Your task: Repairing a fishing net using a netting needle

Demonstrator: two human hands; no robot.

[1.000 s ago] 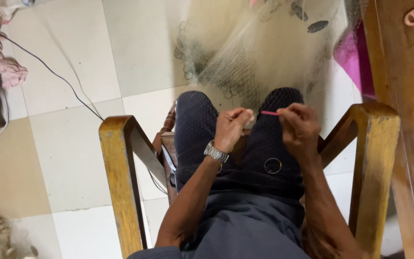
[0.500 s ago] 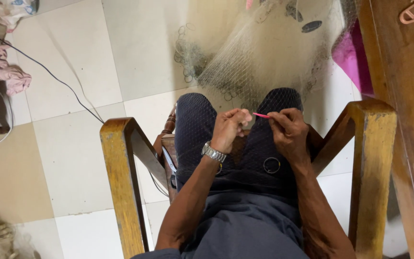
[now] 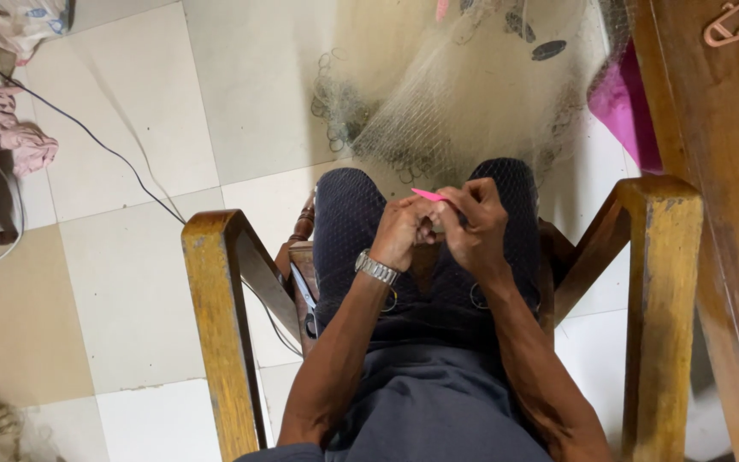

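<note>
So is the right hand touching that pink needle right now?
Touching. The head view shows the right hand with its fingertips closed over one end of the pink needle, whose other end sticks out to the left above the left hand.

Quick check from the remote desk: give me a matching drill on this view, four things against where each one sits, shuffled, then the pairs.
Things:
1. pink needle
2. wristwatch
3. scissors
4. fishing net

Places:
A. on the chair seat, beside the left thigh
B. spread from the knees out over the floor tiles
C. pinched at the fingertips of the right hand, close to the left hand
D. around the left wrist

Pairs: 1-C, 2-D, 3-A, 4-B
</note>
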